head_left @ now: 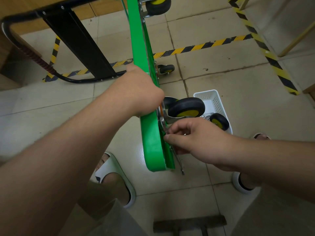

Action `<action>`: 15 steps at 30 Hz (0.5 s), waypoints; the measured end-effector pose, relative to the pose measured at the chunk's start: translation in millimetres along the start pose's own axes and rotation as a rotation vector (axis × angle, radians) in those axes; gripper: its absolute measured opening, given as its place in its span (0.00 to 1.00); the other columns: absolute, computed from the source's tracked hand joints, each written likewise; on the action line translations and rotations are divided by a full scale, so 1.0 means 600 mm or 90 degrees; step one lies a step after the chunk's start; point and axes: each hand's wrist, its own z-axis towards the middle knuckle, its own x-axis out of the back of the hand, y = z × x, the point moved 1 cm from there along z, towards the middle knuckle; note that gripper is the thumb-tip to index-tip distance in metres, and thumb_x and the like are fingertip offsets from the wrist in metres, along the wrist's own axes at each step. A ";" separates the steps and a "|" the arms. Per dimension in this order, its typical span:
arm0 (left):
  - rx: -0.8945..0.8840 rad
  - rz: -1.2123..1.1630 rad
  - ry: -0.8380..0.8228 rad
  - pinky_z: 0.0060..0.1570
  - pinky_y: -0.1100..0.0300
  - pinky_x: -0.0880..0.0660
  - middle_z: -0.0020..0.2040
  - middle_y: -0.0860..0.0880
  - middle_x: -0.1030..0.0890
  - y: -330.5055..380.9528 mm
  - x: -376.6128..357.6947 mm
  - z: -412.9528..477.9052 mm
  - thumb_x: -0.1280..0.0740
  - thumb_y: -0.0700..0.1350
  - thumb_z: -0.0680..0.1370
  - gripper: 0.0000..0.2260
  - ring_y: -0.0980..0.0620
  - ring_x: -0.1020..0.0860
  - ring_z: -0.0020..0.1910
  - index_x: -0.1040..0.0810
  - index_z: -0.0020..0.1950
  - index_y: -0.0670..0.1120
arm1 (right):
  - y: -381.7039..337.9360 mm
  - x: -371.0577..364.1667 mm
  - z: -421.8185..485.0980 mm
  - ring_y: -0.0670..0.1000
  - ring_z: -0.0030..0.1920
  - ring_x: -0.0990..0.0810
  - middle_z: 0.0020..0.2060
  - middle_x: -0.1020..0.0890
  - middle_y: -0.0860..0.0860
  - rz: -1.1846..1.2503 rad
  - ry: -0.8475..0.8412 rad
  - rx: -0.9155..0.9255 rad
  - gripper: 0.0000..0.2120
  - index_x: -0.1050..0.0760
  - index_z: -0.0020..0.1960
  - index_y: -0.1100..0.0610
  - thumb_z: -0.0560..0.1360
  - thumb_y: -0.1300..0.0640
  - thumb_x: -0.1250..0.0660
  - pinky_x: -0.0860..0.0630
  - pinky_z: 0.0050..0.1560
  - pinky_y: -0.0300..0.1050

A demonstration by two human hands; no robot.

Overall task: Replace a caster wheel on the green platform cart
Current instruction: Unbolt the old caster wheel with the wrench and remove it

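The green platform cart (pixel 151 143) was stood on its long edge on the tiled floor (pixel 238 82), running from the near centre away to the far top of the scene, with its underside turned to the right. Its black handle (pixel 76 36) was seen folded out to the left, low over the floor. The upper edge of the deck was gripped by the left hand (pixel 141 92), the fingers wrapped over it onto the underside.

A caster wheel (pixel 186 107), black with a yellow hub, was seen mounted on the underside just right of the left hand. Just near of it, the right hand (pixel 196 138) was held against the caster's mounting plate, its fingers curled narrowly round a slim metal tool (pixel 179 160) whose tip stuck out below the hand. Thumb and forefinger were pinched together at the plate's edge; whether a fastener lay between them could not be told.

A white basket (pixel 214 99) was set on the floor right of the cart, and a loose caster (pixel 219 121) lay in it. Two more casters (pixel 167 68) were fitted farther along the deck. Yellow-and-black tape (pixel 204 46) was stuck across the floor.
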 end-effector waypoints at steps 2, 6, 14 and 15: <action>0.002 -0.005 -0.001 0.11 0.70 0.41 0.43 0.48 0.30 0.000 0.000 0.000 0.35 0.46 0.79 0.25 0.52 0.25 0.37 0.43 0.70 0.40 | 0.000 0.000 -0.001 0.59 0.48 0.15 0.45 0.16 0.59 0.003 -0.006 -0.011 0.04 0.16 0.45 0.54 0.76 0.54 0.27 0.16 0.53 0.57; 0.004 -0.007 0.000 0.11 0.69 0.39 0.46 0.47 0.29 0.000 -0.001 0.002 0.35 0.46 0.79 0.25 0.53 0.24 0.37 0.43 0.70 0.41 | 0.000 -0.003 -0.008 0.48 0.39 0.18 0.38 0.18 0.54 0.025 -0.029 -0.052 0.06 0.18 0.46 0.57 0.77 0.54 0.27 0.15 0.48 0.48; 0.003 -0.007 -0.005 0.11 0.70 0.40 0.45 0.48 0.29 0.000 0.000 0.001 0.34 0.46 0.79 0.25 0.53 0.24 0.37 0.44 0.70 0.42 | -0.008 -0.006 -0.043 0.48 0.33 0.20 0.32 0.19 0.53 0.076 -0.052 -0.112 0.11 0.19 0.48 0.64 0.78 0.55 0.29 0.16 0.39 0.44; 0.004 -0.005 -0.007 0.11 0.69 0.40 0.46 0.47 0.29 0.001 0.000 0.001 0.34 0.46 0.80 0.25 0.52 0.24 0.37 0.44 0.70 0.41 | -0.010 -0.006 -0.046 0.48 0.33 0.19 0.32 0.19 0.53 0.085 -0.053 -0.115 0.11 0.19 0.48 0.64 0.78 0.54 0.29 0.16 0.39 0.45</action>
